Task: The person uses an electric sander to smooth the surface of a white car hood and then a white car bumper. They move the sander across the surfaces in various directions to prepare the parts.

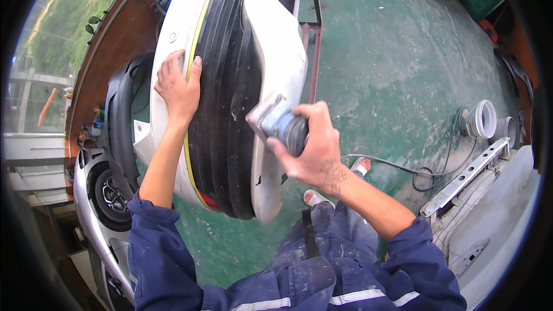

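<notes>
A car bumper (279,52) stretches away in front of me, white along both sides with a ribbed black section (222,103) between. Thin yellow tape (188,158) follows the line where the left white side meets the black. On that side my left hand (179,87) lies flat, its thumb reaching over the tape to the black edge. My right hand (315,147) is wrapped round a small power sander (282,122) with a rectangular pad. The sander is tilted at the right white side; whether its pad touches the surface I cannot tell.
A metal stand (314,52) shows beside the bumper's far end. On the green floor (391,63) a dark hose (397,168) runs rightward from near my feet. White buckets (485,120) and a panel with a perforated metal bar (466,175) stand right. A silver car (95,213) is left.
</notes>
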A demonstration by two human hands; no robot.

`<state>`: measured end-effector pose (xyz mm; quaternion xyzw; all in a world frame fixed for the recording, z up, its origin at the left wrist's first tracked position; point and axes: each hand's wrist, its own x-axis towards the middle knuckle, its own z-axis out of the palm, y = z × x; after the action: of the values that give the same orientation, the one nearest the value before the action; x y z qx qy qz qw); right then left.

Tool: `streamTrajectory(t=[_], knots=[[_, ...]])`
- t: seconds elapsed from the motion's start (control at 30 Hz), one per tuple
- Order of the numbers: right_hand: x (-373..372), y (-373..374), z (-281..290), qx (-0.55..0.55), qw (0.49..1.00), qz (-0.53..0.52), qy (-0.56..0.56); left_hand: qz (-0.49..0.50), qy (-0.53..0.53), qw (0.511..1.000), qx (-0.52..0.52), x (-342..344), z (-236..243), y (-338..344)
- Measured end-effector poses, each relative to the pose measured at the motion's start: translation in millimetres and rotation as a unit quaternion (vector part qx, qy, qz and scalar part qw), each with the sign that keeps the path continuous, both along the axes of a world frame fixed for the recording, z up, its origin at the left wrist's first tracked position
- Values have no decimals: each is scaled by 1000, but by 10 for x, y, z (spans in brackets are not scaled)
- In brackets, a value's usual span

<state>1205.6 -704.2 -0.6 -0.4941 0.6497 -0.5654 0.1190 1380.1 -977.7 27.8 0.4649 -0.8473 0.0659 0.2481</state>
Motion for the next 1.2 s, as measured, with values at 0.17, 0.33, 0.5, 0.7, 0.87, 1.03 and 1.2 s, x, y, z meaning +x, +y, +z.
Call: streamTrajectory(t=[0.17, 0.33, 0.5, 0.7, 0.87, 1.03, 1.2], knots=[[-125, -238, 210, 19, 995, -95, -38, 7, -2, 1000, 0, 11, 7, -1], [637, 498, -286, -9, 999, -25, -34, 10, 0, 1000, 8, -1, -22, -4], [145, 15, -46, 28, 993, -92, -62, 9, 6, 1000, 6, 22, -20, -11], [230, 47, -11, 31, 992, -101, -74, 14, -3, 1000, 10, -14, -15, -35], [698, 605, -317, -9, 999, 11, -47, 15, -5, 1000, 9, 11, -11, 0], [56, -16, -54, 31, 995, -83, -50, 6, 6, 1000, 10, 10, -23, -1], [-133, -274, 62, 12, 991, -118, -60, 9, 1, 1000, -4, 0, -19, -2]])
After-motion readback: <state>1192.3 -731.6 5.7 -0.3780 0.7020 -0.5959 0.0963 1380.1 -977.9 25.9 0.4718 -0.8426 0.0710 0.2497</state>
